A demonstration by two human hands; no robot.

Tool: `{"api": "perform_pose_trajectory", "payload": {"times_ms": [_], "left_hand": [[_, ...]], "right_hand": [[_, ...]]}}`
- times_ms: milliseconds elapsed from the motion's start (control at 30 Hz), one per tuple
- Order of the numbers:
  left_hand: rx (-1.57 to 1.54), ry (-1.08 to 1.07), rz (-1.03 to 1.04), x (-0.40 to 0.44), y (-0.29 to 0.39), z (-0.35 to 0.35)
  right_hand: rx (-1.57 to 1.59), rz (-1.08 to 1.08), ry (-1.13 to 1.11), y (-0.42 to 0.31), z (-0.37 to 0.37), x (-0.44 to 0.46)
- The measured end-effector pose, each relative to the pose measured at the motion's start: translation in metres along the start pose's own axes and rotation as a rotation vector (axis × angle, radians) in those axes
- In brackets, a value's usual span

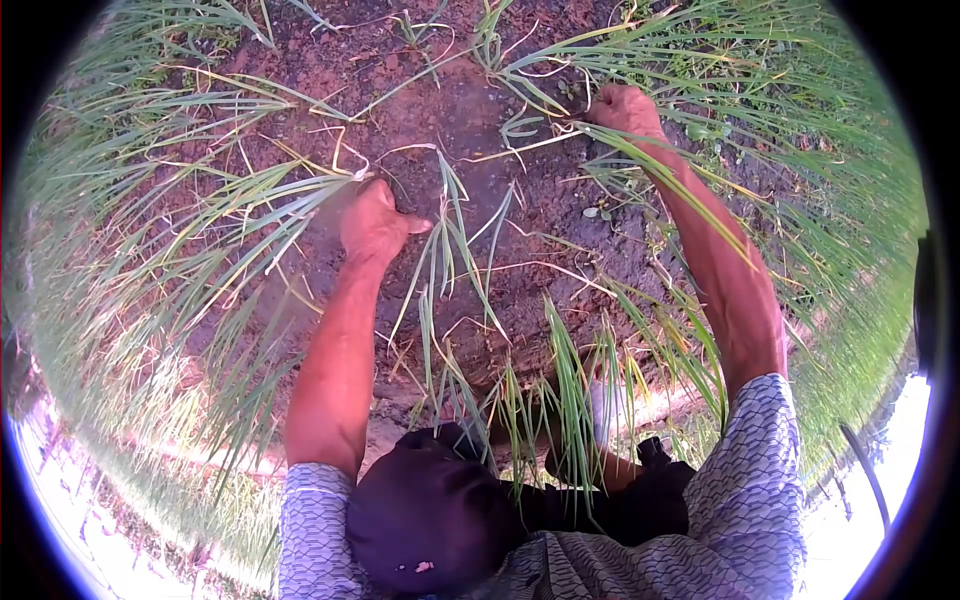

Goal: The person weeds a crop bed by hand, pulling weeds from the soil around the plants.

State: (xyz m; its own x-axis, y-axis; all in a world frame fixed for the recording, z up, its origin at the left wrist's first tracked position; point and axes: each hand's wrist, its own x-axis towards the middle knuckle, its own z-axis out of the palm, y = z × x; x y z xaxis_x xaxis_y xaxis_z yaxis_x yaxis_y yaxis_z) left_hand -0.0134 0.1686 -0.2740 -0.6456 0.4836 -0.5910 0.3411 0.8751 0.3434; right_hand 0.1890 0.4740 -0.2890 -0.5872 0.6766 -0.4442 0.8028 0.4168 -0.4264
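Observation:
My left hand [378, 222] is low over the dark soil, at the base of a clump of onion plants [290, 195] on the left. Its thumb sticks out to the right, apart from the other fingers, whose tips are hidden. Further forward on the right, my right hand [625, 108] is closed, with its fingers bent down to the ground beside small broad-leaved weeds [570, 90]. What it pinches, if anything, is hidden. Long onion leaves [665, 175] cross over the right wrist and forearm. Between the hands, another onion plant [447, 205] droops toward me.
Damp reddish-brown soil [430, 110] shows between the plants. Dense onion leaves [800, 110] fill the right side, and more [110, 250] spread on the left. Several onion plants [565, 390] stand close in front of my body. A dark cap [440, 510] covers the lower middle.

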Motion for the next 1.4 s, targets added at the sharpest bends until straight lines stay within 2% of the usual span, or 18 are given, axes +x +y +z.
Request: {"api": "perform_pose_trajectory", "payload": {"times_ms": [33,133,267,367,400,500,533,567,633,733,767,833,933,1033,1167,1233,1400], "left_hand": [[0.013,-0.008,-0.013,-0.001,0.002,-0.002],[0.036,-0.022,-0.03,-0.002,0.007,-0.004],[0.047,-0.015,-0.024,-0.001,0.005,-0.002],[0.044,-0.017,-0.024,-0.001,0.005,-0.001],[0.042,-0.016,-0.023,-0.001,0.006,-0.002],[0.035,-0.009,-0.006,-0.001,0.006,-0.002],[0.04,-0.01,-0.012,-0.001,0.006,-0.002],[0.043,-0.01,-0.021,-0.001,0.007,-0.002],[0.048,-0.015,-0.027,-0.001,0.006,-0.001],[0.056,-0.011,-0.016,0.001,0.006,-0.001],[0.059,-0.007,-0.025,0.0,0.008,-0.001],[0.052,-0.002,-0.036,-0.001,0.007,-0.002],[0.018,-0.005,-0.029,-0.001,0.007,-0.002],[0.024,-0.009,-0.043,-0.001,0.007,-0.003],[0.027,-0.014,-0.036,0.0,0.005,-0.002],[0.039,-0.013,-0.032,-0.001,0.007,-0.004],[0.049,-0.021,-0.052,0.0,0.008,-0.004]], "right_hand": [[-0.132,-0.077,0.013,0.013,0.002,-0.001],[-0.129,-0.066,0.085,0.0,0.0,-0.009],[0.111,-0.352,0.299,0.0,0.022,0.004],[-0.09,-0.418,0.285,0.001,0.032,0.017],[-0.057,-0.36,0.202,0.002,0.036,0.023],[-0.051,-0.254,0.265,-0.001,0.033,0.025],[-0.102,-0.342,0.364,0.004,0.033,0.026],[0.08,-0.329,0.448,0.002,0.034,0.025],[0.056,-0.23,0.42,0.003,0.03,0.023],[0.161,-0.226,0.452,0.001,0.034,0.029],[-0.104,-0.357,0.511,-0.002,0.03,0.034],[-0.119,-0.512,0.535,-0.009,0.026,0.044],[-0.349,-0.515,0.432,-0.013,0.024,0.059],[-0.408,-0.582,0.441,-0.011,0.022,0.061],[-0.479,-0.635,0.26,0.001,0.016,0.057],[0.129,-0.275,-0.033,-0.002,0.02,0.043],[-0.058,-0.403,-0.265,-0.041,-0.006,0.02]]}}
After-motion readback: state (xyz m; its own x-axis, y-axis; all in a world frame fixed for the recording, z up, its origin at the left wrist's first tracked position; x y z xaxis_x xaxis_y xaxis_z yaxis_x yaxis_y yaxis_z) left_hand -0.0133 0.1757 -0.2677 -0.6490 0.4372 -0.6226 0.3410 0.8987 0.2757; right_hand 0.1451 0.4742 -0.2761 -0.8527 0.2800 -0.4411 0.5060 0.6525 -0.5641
